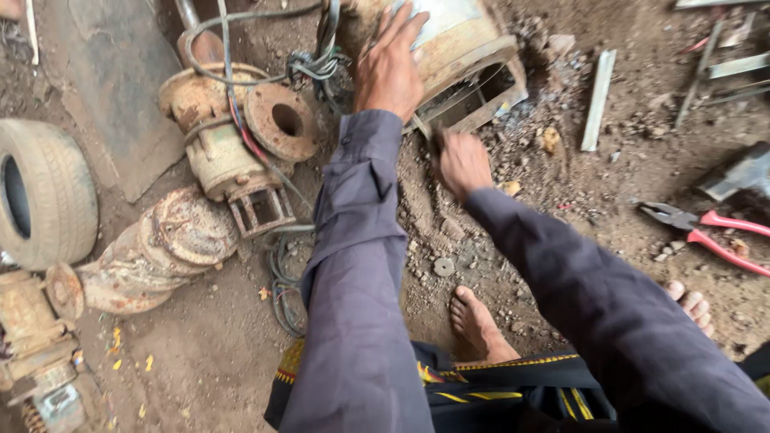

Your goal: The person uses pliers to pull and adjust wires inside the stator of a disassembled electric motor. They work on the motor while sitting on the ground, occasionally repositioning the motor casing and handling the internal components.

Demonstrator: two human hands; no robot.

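The left hand [390, 68] lies flat, fingers spread, on the rusty motor housing [457, 48] at twelve o'clock, whose long axis runs toward one o'clock. The right hand [461, 164] hangs loosely curled and blurred just beneath the housing's open boxy base [473, 96], holding nothing that I can make out. The base's contents are too dark to tell; red-handled pliers [706, 228] lie well apart at three o'clock.

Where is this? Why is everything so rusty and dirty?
Probably an outdoor repair yard for old pumps or motors. Rusty pump bodies lie on the dirt ground, red-handled pliers wait nearby, and the left hand rests on a worn motor casing.
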